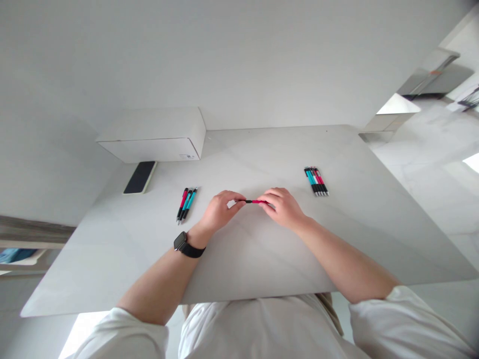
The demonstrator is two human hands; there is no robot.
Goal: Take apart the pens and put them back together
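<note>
Between my two hands a red and black pen point(255, 201) lies level, just above or on the tabletop; I cannot tell which. My left hand point(221, 209) pinches its black end between thumb and fingers. The red end is in the closed fingers of my right hand point(283, 206), which cover its tip. Left of my left hand lie a few loose pens point(186, 203), red and teal with black grips. Over to the right, several more pens point(316, 181) lie side by side in a row, teal ones at left and red ones at right.
A white box point(153, 148) stands at the back left against the wall. In front of it lies a dark-screened phone point(140, 177). The white table point(262, 264) ends close to my body, and its right edge slants toward the tiled floor.
</note>
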